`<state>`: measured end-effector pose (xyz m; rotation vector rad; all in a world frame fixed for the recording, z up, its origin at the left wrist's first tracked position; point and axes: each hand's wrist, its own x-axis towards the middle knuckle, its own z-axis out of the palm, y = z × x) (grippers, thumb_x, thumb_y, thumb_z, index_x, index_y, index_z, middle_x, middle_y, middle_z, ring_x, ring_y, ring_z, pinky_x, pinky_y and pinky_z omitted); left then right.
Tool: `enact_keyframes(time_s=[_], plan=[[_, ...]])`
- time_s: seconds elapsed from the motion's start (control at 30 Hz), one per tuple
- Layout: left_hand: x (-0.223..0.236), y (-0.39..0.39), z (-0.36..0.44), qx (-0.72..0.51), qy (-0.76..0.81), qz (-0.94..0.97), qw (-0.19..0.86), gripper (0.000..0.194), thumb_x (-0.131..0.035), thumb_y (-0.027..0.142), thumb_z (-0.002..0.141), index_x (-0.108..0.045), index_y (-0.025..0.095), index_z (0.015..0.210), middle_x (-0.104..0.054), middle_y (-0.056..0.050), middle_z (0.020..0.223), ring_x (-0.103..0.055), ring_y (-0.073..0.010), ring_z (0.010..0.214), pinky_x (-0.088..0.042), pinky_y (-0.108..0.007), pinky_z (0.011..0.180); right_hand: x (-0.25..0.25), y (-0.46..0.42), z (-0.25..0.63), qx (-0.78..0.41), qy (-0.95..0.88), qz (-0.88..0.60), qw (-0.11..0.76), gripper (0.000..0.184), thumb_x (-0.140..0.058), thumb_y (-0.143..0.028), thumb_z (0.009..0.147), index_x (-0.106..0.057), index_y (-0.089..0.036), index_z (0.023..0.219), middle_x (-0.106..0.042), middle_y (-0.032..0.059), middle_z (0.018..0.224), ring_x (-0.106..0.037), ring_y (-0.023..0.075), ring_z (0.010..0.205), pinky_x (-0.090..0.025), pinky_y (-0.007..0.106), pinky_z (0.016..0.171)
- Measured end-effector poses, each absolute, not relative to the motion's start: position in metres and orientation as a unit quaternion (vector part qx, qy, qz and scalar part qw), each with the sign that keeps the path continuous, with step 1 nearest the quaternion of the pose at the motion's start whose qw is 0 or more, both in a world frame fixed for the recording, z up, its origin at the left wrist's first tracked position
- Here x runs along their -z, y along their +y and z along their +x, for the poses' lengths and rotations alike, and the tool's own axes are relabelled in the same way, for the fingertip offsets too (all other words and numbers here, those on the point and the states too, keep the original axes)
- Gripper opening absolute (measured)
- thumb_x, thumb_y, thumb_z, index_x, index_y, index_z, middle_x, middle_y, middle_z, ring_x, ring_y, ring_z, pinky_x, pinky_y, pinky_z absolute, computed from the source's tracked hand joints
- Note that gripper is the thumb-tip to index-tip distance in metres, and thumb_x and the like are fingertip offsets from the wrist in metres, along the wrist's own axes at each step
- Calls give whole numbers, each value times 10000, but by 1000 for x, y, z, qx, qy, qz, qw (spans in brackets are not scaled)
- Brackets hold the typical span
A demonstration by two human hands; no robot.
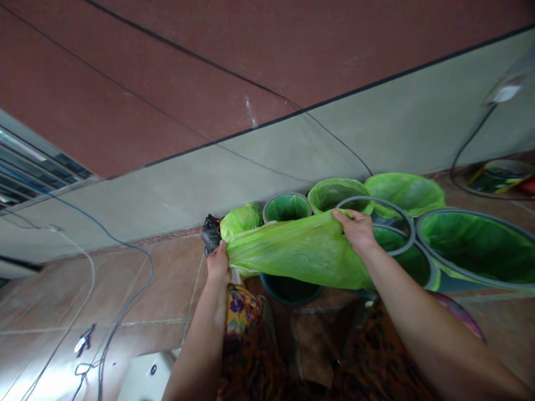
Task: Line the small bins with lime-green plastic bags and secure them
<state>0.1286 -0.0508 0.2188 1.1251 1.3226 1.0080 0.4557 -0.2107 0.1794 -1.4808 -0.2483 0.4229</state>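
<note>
Bare forearms (pixel 418 303) extend forward, left hand (pixel 218 264) and right hand (pixel 358 229) gripping a thin, wrinkled green bag (pixel 288 250) stretched between them, round-rimmed bins (pixel 463 239) crowding rightward, tiled floor (pixel 169 298) spreading leftward.

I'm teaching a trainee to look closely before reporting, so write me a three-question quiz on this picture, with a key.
1. True or false: the left hand and the right hand both hold the green plastic bag, stretched between them.

2. Choose one. What colour is the liner in the grey-rimmed bin farthest right in the picture?
A) black
B) green
C) white

3. Fill in the blank: in the picture, the blue cable lies to the ____ of the green plastic bag.

Key: 1. True. 2. B. 3. left.
</note>
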Motion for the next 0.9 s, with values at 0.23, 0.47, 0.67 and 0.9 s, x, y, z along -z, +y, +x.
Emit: enact_keyframes(time_s=[0.23,0.47,0.67,0.9], plan=[[-246,-72,141,-379,442,435,687,496,-923,310,556,-712,131,967,-762,-80,878,-718,-221,818,-564,-346,804,-173,-213,467,-147,-51,-660,735,307,-811,-413,614,-716,-161,761,-634,-20,598,-550,128,519,-487,270,525],[-228,-65,136,-382,468,519,605,359,-872,409,584,-660,148,710,-633,34,576,-550,-97,507,-435,-216,535,-182,-216,471,-107,-16,-657,746,256,-806,-349,615,-716,-153,752,-650,-15,613,-569,129,532,-509,266,519],[-229,-58,134,-395,508,412,645,216,-773,318,723,-680,138,800,-665,11,639,-603,-117,552,-471,-227,560,-179,-217,470,-97,-40,-658,746,306,-804,-406,607,-717,-155,759,-657,-6,620,-560,129,523,-488,256,487],[-221,-47,129,-444,523,424,591,168,-689,311,792,-634,153,780,-668,-14,672,-657,-157,680,-513,-254,668,-179,-215,462,-148,-60,-659,735,274,-821,-390,591,-713,-179,728,-657,-8,612,-558,139,519,-474,270,499]])
